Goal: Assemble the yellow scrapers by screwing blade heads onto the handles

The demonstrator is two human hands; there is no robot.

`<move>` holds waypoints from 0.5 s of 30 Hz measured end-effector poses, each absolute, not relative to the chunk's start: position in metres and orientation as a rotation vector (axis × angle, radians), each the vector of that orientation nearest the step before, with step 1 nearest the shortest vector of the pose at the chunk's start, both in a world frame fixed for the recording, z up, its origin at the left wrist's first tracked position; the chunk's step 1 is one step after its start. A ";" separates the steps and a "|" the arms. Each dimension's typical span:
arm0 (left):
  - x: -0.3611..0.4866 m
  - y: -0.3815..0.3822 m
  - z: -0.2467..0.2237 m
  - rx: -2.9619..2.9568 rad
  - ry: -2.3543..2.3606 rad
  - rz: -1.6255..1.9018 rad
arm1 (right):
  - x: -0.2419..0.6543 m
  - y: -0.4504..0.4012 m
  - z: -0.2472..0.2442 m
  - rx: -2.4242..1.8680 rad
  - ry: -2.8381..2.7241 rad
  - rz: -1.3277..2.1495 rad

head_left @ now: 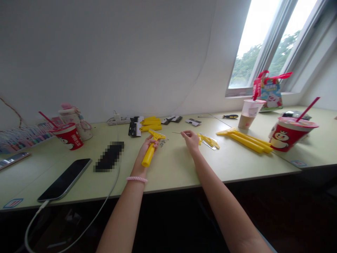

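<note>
My left hand (147, 147) is wrapped round a yellow scraper (149, 154), its hollow handle toward me and its wide head pointing away. Pinched in the fingers of my right hand (191, 138) is a thin metal rod (176, 133), which points left toward the scraper's head; its other end is hidden by the hand. Small dark screws (162, 143) lie scattered just right of my left hand. Flat yellow pieces with metal blades (209, 141) rest to the right of my right hand. Farther right lie several yellow scraper handles (244, 140) side by side.
Yellow scrapers (151, 123) with black cards (135, 127) sit near the wall. A screwdriver (229, 116) lies at the back. Red cups (289, 135) and a clear cup (249, 116) stand right. At left are a phone (65, 179), its cable (105, 202) and another red cup (70, 137).
</note>
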State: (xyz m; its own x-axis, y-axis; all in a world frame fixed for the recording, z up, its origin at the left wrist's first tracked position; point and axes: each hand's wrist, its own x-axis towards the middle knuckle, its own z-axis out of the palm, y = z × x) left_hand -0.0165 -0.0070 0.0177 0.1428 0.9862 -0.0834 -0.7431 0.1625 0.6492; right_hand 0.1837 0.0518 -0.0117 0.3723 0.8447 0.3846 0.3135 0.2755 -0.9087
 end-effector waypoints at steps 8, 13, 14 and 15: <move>-0.013 -0.005 0.016 0.603 0.728 1.346 | 0.176 0.041 0.003 -0.901 -1.267 0.593; -0.013 -0.004 0.016 0.638 0.746 1.307 | 0.171 0.040 0.001 -0.841 -1.349 0.651; -0.013 -0.004 0.016 0.647 0.749 1.306 | 0.171 0.040 0.001 -0.838 -1.352 0.653; -0.013 -0.004 0.016 0.656 0.753 1.307 | 0.170 0.040 0.000 -0.834 -1.356 0.656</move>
State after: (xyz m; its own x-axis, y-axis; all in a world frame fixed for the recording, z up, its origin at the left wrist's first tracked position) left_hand -0.0130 -0.0037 0.0162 0.0971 0.9885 -0.1162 -0.5965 0.1513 0.7882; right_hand 0.1703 0.0398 0.0003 0.1192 0.8155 0.5664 0.0624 0.5632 -0.8240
